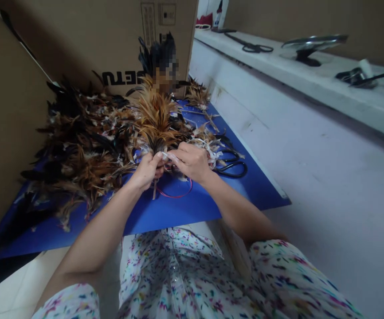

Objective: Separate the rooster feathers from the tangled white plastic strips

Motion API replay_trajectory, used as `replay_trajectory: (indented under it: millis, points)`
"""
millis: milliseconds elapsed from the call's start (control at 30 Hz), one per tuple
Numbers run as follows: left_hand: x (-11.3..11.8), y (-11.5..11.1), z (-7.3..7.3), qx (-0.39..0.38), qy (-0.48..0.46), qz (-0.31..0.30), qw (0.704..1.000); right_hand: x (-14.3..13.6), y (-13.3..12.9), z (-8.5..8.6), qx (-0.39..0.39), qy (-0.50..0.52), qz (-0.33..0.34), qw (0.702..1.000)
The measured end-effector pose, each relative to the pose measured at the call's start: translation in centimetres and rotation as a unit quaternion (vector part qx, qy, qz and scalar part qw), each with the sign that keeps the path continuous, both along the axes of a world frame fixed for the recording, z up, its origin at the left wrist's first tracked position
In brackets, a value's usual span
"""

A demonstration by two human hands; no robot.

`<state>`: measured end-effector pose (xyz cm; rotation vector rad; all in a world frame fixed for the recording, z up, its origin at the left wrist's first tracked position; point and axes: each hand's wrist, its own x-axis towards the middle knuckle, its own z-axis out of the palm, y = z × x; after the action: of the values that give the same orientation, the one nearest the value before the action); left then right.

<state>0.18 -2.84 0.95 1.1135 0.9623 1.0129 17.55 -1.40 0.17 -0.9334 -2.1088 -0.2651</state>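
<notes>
My left hand (147,172) grasps a feather bundle (155,110) at its near end. My right hand (192,160) pinches a whitish strip (165,155).

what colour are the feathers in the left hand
The feathers are mostly golden brown, in the head view.

Busy at a blue table (185,212)

Holding a brown feather bundle (157,113) by the base in the left grip (147,172), pinching a pale strip (165,154) in the right grip (193,163), between heaped feathers (85,164) and black looped handles (239,175).
</notes>
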Motion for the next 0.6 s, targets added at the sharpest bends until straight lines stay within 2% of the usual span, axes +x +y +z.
replay_trajectory:
  millis: [233, 400, 500, 600]
  points:
    - [0.0, -0.1, 0.6, -0.008, 0.013, 0.035, 0.999, 0.5, 0.7, 0.4, -0.086, 0.037, 0.006, 0.996]
    - [0.0, 0.1, 0.1, 0.034, 0.077, 0.066, 0.994, 0.7, 1.2, 0.8, -0.102, 0.019, -0.031, 0.994]
    - [-0.2, 0.3, -0.1, 0.101, 0.168, 0.117, 0.974, 0.6, 0.9, 1.6, -0.120, -0.023, -0.068, 0.990]
    - [-0.3, 0.3, 0.5, 0.160, 0.277, 0.157, 0.934, 0.8, 0.2, 2.9, -0.148, -0.065, -0.090, 0.983]
